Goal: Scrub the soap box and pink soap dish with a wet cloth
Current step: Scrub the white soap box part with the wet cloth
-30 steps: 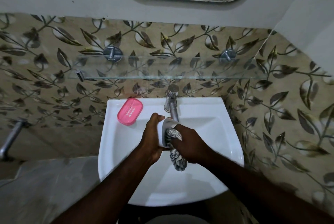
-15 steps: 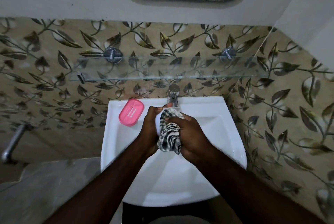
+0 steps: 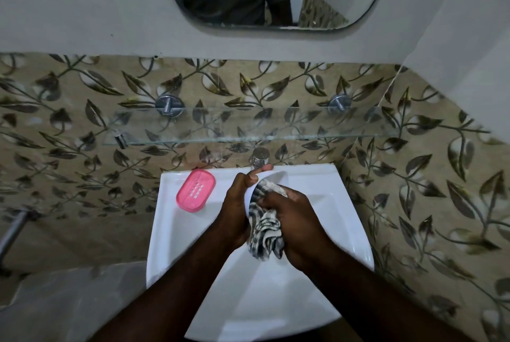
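Over the white sink (image 3: 176, 245), my left hand (image 3: 237, 203) grips a white soap box (image 3: 271, 177) held on edge, thumb along its upper rim. My right hand (image 3: 292, 217) holds a black-and-white striped cloth (image 3: 265, 228) bunched against the inside of the box; the cloth's lower end hangs below my fingers. Most of the box is hidden by both hands and the cloth. The pink soap dish (image 3: 196, 190) lies flat on the sink's back left corner, a hand's width to the left of my left hand.
A chrome tap (image 3: 259, 156) stands at the sink's back edge, just behind the box. A glass shelf (image 3: 248, 132) on two chrome brackets runs above it. Leaf-patterned tiles cover the walls, close on the right. A metal pipe (image 3: 12, 231) sticks out at the left.
My hands, box and cloth rose toward the tap. The cloth, hanging loose a second ago, is now bunched against the box by my right hand.
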### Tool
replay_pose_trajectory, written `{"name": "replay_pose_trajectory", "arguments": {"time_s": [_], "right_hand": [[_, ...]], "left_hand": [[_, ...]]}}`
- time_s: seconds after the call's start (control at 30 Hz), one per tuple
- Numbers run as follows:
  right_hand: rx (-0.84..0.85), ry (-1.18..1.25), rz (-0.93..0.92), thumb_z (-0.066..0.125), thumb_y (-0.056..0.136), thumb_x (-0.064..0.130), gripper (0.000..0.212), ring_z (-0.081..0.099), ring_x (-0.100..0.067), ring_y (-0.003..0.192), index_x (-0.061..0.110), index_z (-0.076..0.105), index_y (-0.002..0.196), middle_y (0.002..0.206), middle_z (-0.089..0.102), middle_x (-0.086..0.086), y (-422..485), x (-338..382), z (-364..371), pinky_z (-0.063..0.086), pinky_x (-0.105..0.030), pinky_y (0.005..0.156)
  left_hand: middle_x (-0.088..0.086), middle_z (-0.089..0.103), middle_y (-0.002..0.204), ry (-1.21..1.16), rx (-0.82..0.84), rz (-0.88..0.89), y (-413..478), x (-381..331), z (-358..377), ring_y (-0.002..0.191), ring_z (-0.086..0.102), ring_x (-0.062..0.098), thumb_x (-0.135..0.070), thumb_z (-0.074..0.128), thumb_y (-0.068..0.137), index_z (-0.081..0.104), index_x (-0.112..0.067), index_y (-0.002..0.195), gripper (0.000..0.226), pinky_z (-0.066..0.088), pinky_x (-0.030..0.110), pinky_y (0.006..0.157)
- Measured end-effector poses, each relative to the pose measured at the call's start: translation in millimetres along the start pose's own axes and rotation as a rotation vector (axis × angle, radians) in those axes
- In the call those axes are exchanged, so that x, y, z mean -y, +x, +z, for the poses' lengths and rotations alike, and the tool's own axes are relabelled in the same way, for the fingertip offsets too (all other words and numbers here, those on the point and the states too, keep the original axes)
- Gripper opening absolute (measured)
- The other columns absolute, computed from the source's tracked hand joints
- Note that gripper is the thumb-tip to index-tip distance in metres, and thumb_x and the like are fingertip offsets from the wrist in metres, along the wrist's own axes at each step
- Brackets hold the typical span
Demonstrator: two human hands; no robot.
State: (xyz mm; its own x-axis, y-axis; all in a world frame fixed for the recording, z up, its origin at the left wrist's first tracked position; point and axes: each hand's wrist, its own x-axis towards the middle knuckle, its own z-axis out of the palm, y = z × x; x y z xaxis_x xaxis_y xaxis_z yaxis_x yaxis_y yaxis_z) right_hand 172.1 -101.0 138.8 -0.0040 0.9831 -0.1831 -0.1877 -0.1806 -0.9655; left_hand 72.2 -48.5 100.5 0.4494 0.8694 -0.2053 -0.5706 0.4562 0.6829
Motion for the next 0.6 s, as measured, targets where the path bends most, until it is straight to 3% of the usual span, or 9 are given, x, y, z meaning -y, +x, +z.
{"name": "replay_pose_trajectory", "arguments": {"time_s": [0.07, 0.13, 0.2, 0.27, 0.37, 0.43, 0.53, 0.6], "right_hand": [[-0.031, -0.032, -0.04, 0.057, 0.078, 0.018, 0.014, 0.069, -0.025, 0.065, 0.008, 0.066, 0.082, 0.072, 0.07, -0.018, -2.7, -3.7, 2.1, 0.052, -0.034, 0.055], [-0.03, -0.293, -0.193, 0.057, 0.083, 0.02, 0.012, 0.069, -0.015, 0.065, 0.019, 0.068, 0.089, 0.075, 0.073, -0.006, -6.4, -11.9, -0.3, 0.05, -0.024, 0.054], [0.02, -0.497, -0.314, 0.061, 0.088, 0.019, 0.009, 0.066, -0.005, 0.07, 0.023, 0.067, 0.093, 0.078, 0.071, 0.005, -4.3, -21.3, -10.2, 0.051, -0.02, 0.063], [0.085, -0.658, -0.327, 0.064, 0.09, 0.019, 0.011, 0.065, 0.001, 0.075, 0.025, 0.066, 0.098, 0.082, 0.071, 0.01, -1.2, -26.6, -22.9, 0.05, -0.019, 0.071], [0.187, -0.759, -0.33, 0.065, 0.089, 0.029, 0.013, 0.066, 0.009, 0.076, 0.028, 0.065, 0.103, 0.086, 0.073, 0.01, 0.1, -27.6, -35.5, 0.046, -0.009, 0.069], [0.224, -0.864, -0.361, 0.066, 0.085, 0.041, 0.025, 0.063, 0.011, 0.08, 0.032, 0.062, 0.108, 0.092, 0.072, 0.014, 0.9, -29.3, -40.0, 0.042, -0.005, 0.07], [0.188, -1.094, -0.48, 0.072, 0.081, 0.042, 0.038, 0.061, 0.0, 0.091, 0.029, 0.063, 0.115, 0.105, 0.07, 0.012, 7.0, -35.4, -46.3, 0.038, -0.008, 0.075], [0.136, -1.157, -0.522, 0.073, 0.08, 0.029, 0.031, 0.063, -0.014, 0.09, 0.023, 0.068, 0.11, 0.1, 0.072, 0.005, 11.4, -37.7, -50.1, 0.048, -0.024, 0.076]], "left_hand": [[0.017, 0.072, 0.08, 0.003, -0.008, 0.025, 2.8, -4.7, 2.8, 0.069, 0.07, 0.025, -0.032, 0.052, 0.075, 0.066, -0.016, 0.115, 0.046, 0.056, 0.027, 0.06], [0.015, 0.072, 0.076, 0.037, -0.041, -0.002, 3.7, -9.4, 4.3, 0.065, 0.069, 0.024, -0.031, 0.051, 0.072, 0.07, -0.015, 0.111, 0.046, 0.055, 0.025, 0.058], [0.012, 0.07, 0.072, 0.107, -0.1, -0.067, 3.9, -10.9, 4.7, 0.063, 0.068, 0.024, -0.033, 0.053, 0.07, 0.069, -0.01, 0.113, 0.052, 0.054, 0.025, 0.058], [0.01, 0.069, 0.073, 0.137, -0.159, -0.118, 4.2, -7.9, 3.8, 0.064, 0.067, 0.022, -0.033, 0.054, 0.075, 0.065, -0.005, 0.115, 0.05, 0.053, 0.026, 0.061], [0.01, 0.063, 0.082, 0.096, -0.225, -0.165, 4.1, -6.2, 5.5, 0.072, 0.062, 0.023, -0.029, 0.048, 0.087, 0.061, -0.005, 0.119, 0.043, 0.049, 0.029, 0.067], [0.009, 0.057, 0.082, 0.102, -0.225, -0.177, 3.0, -7.7, 7.2, 0.071, 0.057, 0.022, -0.029, 0.046, 0.087, 0.061, -0.007, 0.11, 0.035, 0.044, 0.031, 0.065], [0.007, 0.053, 0.076, 0.114, -0.252, -0.185, 0.6, -7.7, 9.7, 0.066, 0.053, 0.021, -0.03, 0.046, 0.087, 0.058, -0.009, 0.089, 0.025, 0.042, 0.029, 0.061], [0.009, 0.054, 0.078, 0.124, -0.261, -0.195, -1.6, -7.3, 12.0, 0.072, 0.054, 0.022, -0.032, 0.047, 0.087, 0.057, -0.009, 0.094, 0.026, 0.042, 0.033, 0.067]]}}
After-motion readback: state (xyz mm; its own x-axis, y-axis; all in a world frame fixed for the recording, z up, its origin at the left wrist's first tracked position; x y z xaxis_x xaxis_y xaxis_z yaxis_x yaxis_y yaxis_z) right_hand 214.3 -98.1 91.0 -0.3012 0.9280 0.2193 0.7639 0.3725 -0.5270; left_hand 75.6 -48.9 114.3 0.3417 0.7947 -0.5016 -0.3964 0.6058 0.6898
